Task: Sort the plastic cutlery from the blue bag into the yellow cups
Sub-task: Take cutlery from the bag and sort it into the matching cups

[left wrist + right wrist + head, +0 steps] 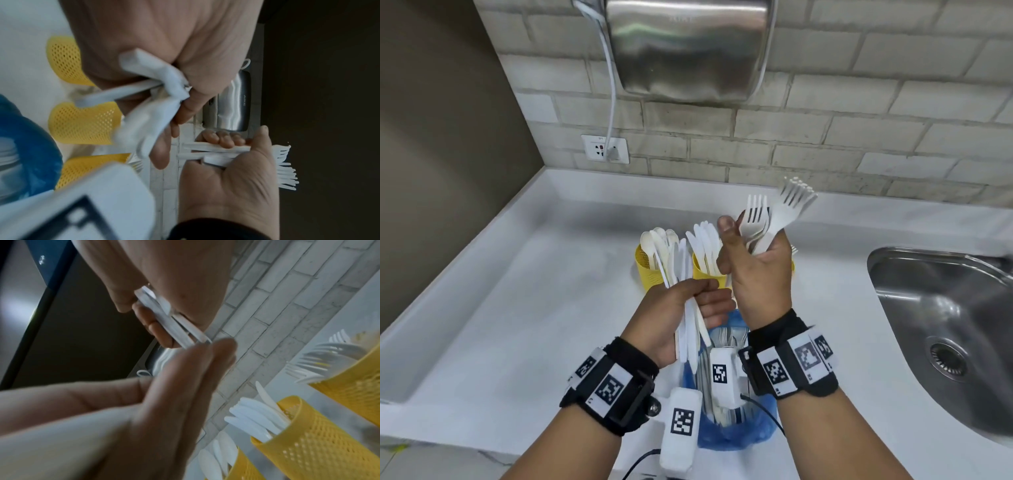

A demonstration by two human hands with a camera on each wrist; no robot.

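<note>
My left hand (pixel 702 296) grips a bundle of white plastic cutlery (pixel 683 329), knife blades at its top, just in front of the cups. My right hand (pixel 744 241) holds a bunch of white forks (pixel 774 219) upright, tines up, above the cups. Of the yellow mesh cups, the left cup (pixel 645 270) holds spoons and the middle cup (pixel 703 272) holds knives. The right cup (pixel 357 386) holds forks and is mostly hidden behind my right hand in the head view. The blue bag (pixel 736 435) lies under my wrists with cutlery inside.
A steel sink (pixel 945 329) is sunk into the white counter (pixel 534 308) at the right. A brick wall with a socket (pixel 604 149) and a steel hand dryer (pixel 688 48) stands behind the cups.
</note>
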